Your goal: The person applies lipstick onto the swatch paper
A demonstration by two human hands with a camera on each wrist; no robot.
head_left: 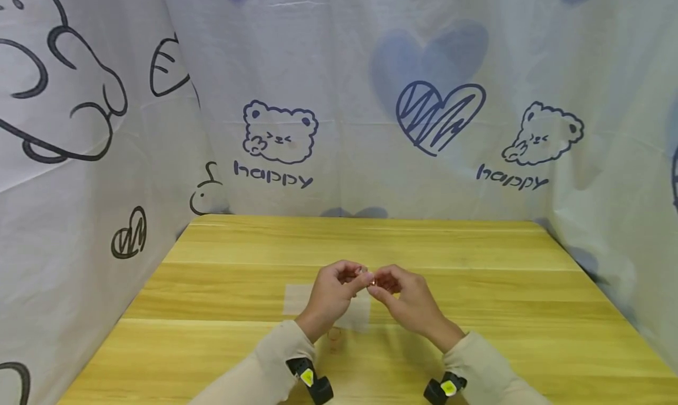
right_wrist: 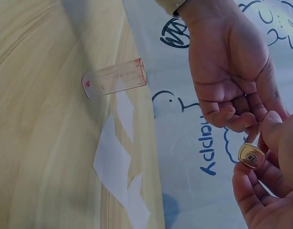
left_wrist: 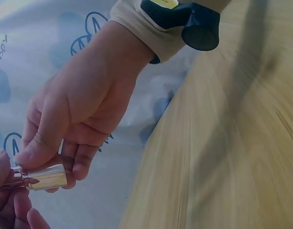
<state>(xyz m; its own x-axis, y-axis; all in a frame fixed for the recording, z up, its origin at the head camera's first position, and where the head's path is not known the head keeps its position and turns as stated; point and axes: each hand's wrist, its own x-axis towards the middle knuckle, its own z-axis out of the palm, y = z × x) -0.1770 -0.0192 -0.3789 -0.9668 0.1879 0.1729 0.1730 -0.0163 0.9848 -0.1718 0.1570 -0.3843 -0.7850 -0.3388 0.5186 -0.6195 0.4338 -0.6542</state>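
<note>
Head view shows two hands, left hand and right hand, fingers pinching one small gold tube between them, above one desk bearing three white patches, one clear strip.

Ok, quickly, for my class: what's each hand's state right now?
Left hand: closed, pinching the shiny tube.
Right hand: closed, pinching the tube's other end.

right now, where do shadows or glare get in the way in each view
Left wrist: a soft-edged shadow streaks the tabletop and the shiny tube catches bright highlights; right wrist: a dark band runs to the left end of the see-through card, its printing too faint to read; head: fairly even light, but the tube shows too small for detail.
</note>
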